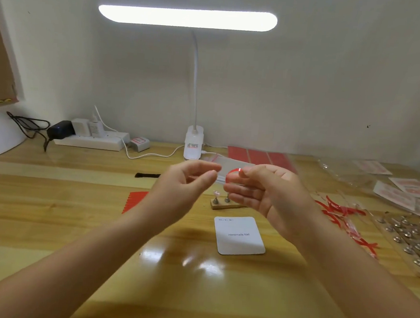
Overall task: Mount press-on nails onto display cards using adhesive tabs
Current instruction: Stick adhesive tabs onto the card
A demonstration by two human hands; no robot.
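above the wooden table, both hands hang raised and close together. the right hand pinches a curled red tab strip at its fingertips. the left hand has thumb and forefinger nearly meeting; whether they hold anything i cannot tell. below lie a white card and a small stand with 1 nail.

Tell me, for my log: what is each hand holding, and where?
The right hand pinches a red strip by one end; the left hand seems empty.
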